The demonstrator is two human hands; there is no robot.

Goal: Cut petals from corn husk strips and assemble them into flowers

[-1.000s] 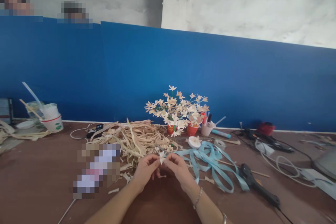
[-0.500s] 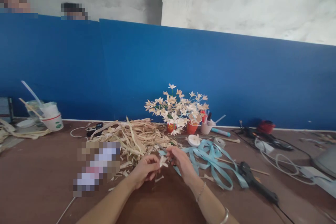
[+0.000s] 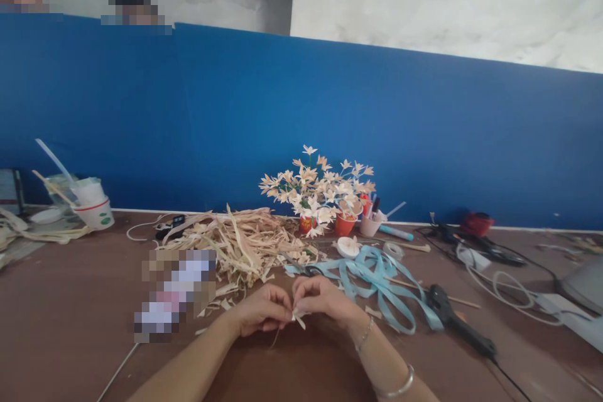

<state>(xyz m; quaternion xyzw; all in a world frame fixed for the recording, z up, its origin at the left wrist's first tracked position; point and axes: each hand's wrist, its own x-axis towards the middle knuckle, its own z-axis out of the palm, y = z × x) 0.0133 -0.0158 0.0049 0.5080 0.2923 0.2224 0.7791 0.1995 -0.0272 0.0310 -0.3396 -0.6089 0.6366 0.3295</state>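
A small pale flower (image 3: 300,321), made of dried-husk-like petals, is held between my two hands just above the table. My left hand (image 3: 264,312) pinches it from the left; a thin strand hangs below these fingers. From the right, the thumb and fingertips of my right hand (image 3: 326,299) close on its petals. Both sets of fingertips nearly meet and hide part of the flower. Just beyond my right fingers lie scissors (image 3: 311,271) with dark handles. A heap of dried husk strips (image 3: 240,245) spreads behind my left hand, with scraps near it.
Pale flowers (image 3: 308,185) stand in red pots at the back beside a cup of pens (image 3: 370,227). Light-blue ribbon (image 3: 377,289) and a black glue gun (image 3: 459,323) lie to the right, cables beyond. A white cup (image 3: 97,213) stands left. A blue partition (image 3: 377,113) rises behind.
My right hand has left the scissors and moved down and left to the flower, taking hold of its petals. My left hand has moved slightly toward me, still pinching the flower.
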